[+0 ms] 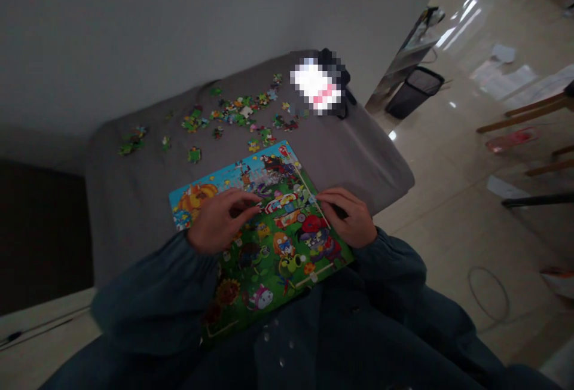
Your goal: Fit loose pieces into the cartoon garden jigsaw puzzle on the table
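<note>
A colourful cartoon jigsaw puzzle board (287, 285) lies tilted in front of me, its lower edge close to my dark jacket. Over its left half, my left hand (219, 219) is closed in a pinch, thumb and forefinger tips near the middle of the picture. What sits between those tips is too small to name. My right hand (350, 216) bends over the board's right edge with thumb and fingers drawn together; anything in them is hidden. Loose puzzle pieces (237, 109) are scattered beyond the board's far edge.
The board and pieces rest on a grey cloth-covered surface (354, 162) against a pale wall. A blurred-out bright object (316, 85) lies at its far right. On the shiny floor at right stand a black bin (415, 91) and wooden chair legs (529, 112).
</note>
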The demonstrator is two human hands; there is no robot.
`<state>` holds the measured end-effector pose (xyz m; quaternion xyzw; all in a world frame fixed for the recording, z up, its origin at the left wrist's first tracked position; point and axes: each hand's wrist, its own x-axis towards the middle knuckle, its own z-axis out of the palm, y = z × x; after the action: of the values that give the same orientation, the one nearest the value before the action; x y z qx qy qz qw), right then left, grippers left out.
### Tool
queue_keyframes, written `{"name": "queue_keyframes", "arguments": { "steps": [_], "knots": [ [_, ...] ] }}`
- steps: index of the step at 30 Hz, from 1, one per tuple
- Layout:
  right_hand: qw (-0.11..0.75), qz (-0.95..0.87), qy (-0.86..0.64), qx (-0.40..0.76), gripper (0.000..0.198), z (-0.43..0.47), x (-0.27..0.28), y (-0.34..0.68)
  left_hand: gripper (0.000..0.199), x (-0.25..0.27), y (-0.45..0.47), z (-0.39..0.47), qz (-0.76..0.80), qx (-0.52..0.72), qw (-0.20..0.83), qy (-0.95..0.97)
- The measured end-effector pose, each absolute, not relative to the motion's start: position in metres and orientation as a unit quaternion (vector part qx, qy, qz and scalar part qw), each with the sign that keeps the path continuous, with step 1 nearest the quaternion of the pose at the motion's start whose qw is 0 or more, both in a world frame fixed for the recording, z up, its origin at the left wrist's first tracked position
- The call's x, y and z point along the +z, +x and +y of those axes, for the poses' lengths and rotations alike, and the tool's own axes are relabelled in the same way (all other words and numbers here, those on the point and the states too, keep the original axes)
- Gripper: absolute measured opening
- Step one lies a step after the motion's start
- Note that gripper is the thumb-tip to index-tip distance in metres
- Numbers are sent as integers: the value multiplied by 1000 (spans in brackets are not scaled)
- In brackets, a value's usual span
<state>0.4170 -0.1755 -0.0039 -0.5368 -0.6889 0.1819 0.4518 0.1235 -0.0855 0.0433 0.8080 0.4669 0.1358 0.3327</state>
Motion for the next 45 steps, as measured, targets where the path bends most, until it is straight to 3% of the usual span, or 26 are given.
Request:
{"name": "queue_keyframes", "arguments": {
  "steps": [18, 26, 30, 45],
  "knots": [
    [451, -688, -535, 191, 26, -176, -3, 418, 28, 24, 136, -82, 435, 117, 173, 876],
    [460, -687, -533, 180, 24, -176, -1, 418, 48, 29, 125, -94, 437, 103, 124, 885],
    [457, -687, -535, 181, 24, -176, 0, 417, 47, 27, 125, -110, 420, 79, 62, 902],
    [471, -696, -519, 156, 23, -175, -1, 417, 43, 25, 125, -117, 403, 60, 8, 913]
  ]
}}
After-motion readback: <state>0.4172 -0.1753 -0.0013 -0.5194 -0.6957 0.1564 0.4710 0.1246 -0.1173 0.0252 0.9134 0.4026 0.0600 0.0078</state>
